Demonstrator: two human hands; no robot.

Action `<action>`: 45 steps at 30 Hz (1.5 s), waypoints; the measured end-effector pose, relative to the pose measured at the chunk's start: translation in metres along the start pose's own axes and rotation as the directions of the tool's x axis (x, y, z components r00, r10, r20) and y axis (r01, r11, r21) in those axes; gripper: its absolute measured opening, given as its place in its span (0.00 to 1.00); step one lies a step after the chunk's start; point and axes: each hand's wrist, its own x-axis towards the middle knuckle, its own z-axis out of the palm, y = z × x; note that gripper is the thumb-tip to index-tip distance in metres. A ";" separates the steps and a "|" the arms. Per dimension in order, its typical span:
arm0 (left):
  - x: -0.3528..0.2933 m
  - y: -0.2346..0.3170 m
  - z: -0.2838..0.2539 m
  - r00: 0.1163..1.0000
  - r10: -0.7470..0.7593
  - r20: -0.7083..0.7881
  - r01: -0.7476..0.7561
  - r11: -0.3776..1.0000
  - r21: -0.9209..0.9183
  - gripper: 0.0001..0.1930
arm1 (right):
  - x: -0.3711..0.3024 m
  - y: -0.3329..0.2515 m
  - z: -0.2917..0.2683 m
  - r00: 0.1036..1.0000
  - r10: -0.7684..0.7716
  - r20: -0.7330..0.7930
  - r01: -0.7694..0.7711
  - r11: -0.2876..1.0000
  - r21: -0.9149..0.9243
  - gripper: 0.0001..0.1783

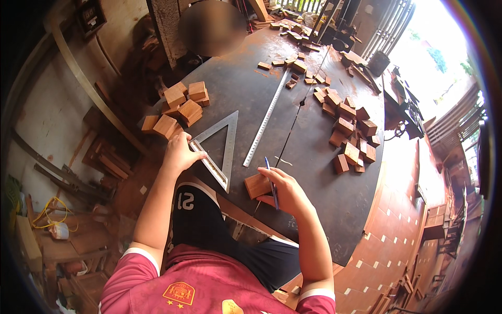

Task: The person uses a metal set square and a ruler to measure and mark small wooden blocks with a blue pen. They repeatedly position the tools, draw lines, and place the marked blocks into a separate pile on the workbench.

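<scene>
My left hand (179, 156) grips the long edge of a metal set square (230, 140), thumb lying along its raised bar. The square rests at the near left edge of the dark table (319, 209). My right hand (291, 189) is closed around a small brown wooden block (255, 186) near the front of the table. It also holds a blue pen (272, 184), which slants across the block's right side. Some of the right fingers are hidden. Just beyond my left hand lies a pile of similar wooden blocks (189, 110).
A steel ruler (267, 118) lies beyond the block in my right hand. Right of a thin dark line (291, 131) across the table, more blocks (345, 125) are heaped near the right edge. Further blocks (299, 66) and reddish dust lie toward the far end.
</scene>
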 end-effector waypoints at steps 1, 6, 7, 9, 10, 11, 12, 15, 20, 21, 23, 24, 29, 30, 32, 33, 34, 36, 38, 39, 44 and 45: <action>0.002 -0.005 0.002 1.000 -0.011 0.023 0.011 0.999 -0.035 0.37 | 0.000 -0.002 -0.002 1.000 -0.003 -0.012 0.003 1.000 -0.021 0.43; 0.010 -0.008 -0.003 0.974 -0.101 0.202 0.183 0.877 -0.444 0.36 | 0.001 -0.006 -0.004 0.989 0.006 -0.148 -0.030 0.987 -0.160 0.43; 0.011 -0.007 -0.003 0.983 -0.075 0.170 0.147 0.875 -0.462 0.31 | 0.002 -0.005 -0.005 0.987 0.015 -0.160 -0.041 0.986 -0.164 0.43; 0.006 0.014 -0.013 0.972 -0.095 0.213 0.205 0.783 -0.588 0.29 | 0.000 -0.002 -0.007 0.982 0.039 -0.183 -0.070 0.983 -0.169 0.43; 0.003 0.024 -0.015 0.966 -0.102 0.236 0.234 0.729 -0.644 0.28 | -0.002 -0.001 -0.008 0.983 0.045 -0.176 -0.076 0.982 -0.174 0.43; 0.000 0.028 -0.015 0.963 -0.079 0.257 0.238 0.695 -0.678 0.24 | -0.002 0.000 -0.010 0.985 0.046 -0.168 -0.076 0.981 -0.176 0.43; -0.003 0.029 -0.016 0.960 -0.087 0.267 0.260 0.632 -0.730 0.24 | -0.002 0.001 -0.011 0.986 0.048 -0.159 -0.076 0.982 -0.175 0.43; -0.016 0.033 -0.024 0.949 -0.085 0.302 0.308 0.444 -0.842 0.21 | -0.001 0.006 -0.011 0.989 0.055 -0.140 -0.078 0.983 -0.168 0.43; -0.037 0.045 -0.031 0.887 -0.021 0.462 0.459 0.170 -0.872 0.15 | 0.001 0.011 -0.003 0.983 0.064 -0.171 -0.098 0.976 -0.196 0.42; -0.039 0.050 -0.028 0.863 0.003 0.505 0.500 0.133 -0.856 0.13 | 0.002 0.010 -0.003 0.982 0.068 -0.174 -0.104 0.973 -0.206 0.41; -0.042 0.052 -0.016 0.843 0.063 0.534 0.519 0.162 -0.839 0.13 | 0.001 0.009 -0.002 0.981 0.049 -0.189 -0.090 0.972 -0.216 0.41; -0.044 0.054 -0.011 0.835 0.083 0.544 0.523 0.189 -0.831 0.13 | 0.001 0.009 -0.003 0.980 0.040 -0.197 -0.084 0.972 -0.221 0.41; -0.052 0.066 0.009 0.890 0.062 0.452 0.421 0.269 -0.866 0.08 | 0.001 0.010 -0.006 0.979 0.009 -0.203 -0.056 0.973 -0.225 0.40; -0.053 0.068 0.013 0.906 0.050 0.420 0.391 0.276 -0.878 0.08 | 0.001 0.012 -0.006 0.979 0.006 -0.202 -0.052 0.974 -0.223 0.40; -0.056 0.065 0.025 0.943 0.027 0.331 0.306 0.313 -0.899 0.08 | 0.002 0.013 -0.006 0.981 0.003 -0.195 -0.046 0.976 -0.214 0.39; -0.058 0.059 0.036 0.962 0.018 0.273 0.251 0.342 -0.906 0.08 | 0.003 0.013 -0.006 0.982 0.003 -0.188 -0.043 0.977 -0.209 0.38; -0.059 0.056 0.043 0.977 0.009 0.214 0.196 0.370 -0.908 0.09 | 0.003 0.012 -0.005 0.981 -0.001 -0.193 -0.040 0.977 -0.208 0.37; -0.062 0.068 0.047 0.988 -0.076 0.133 0.153 0.461 -0.874 0.12 | 0.003 0.013 -0.005 0.979 -0.004 -0.203 -0.039 0.977 -0.208 0.36; -0.065 0.073 0.048 0.984 -0.139 0.114 0.169 0.498 -0.851 0.12 | 0.003 0.012 -0.004 0.979 0.006 -0.206 -0.049 0.977 -0.208 0.35; -0.064 0.074 0.049 0.980 -0.166 0.106 0.177 0.504 -0.845 0.12 | 0.003 0.011 -0.004 0.978 0.010 -0.206 -0.053 0.977 -0.207 0.35; -0.060 0.079 0.054 0.969 -0.223 0.109 0.199 0.433 -0.879 0.10 | 0.004 0.010 -0.005 0.978 -0.002 -0.208 -0.048 0.971 -0.234 0.34; -0.060 0.080 0.054 0.968 -0.232 0.099 0.190 0.413 -0.890 0.09 | 0.005 0.009 -0.005 0.978 -0.002 -0.209 -0.048 0.972 -0.232 0.34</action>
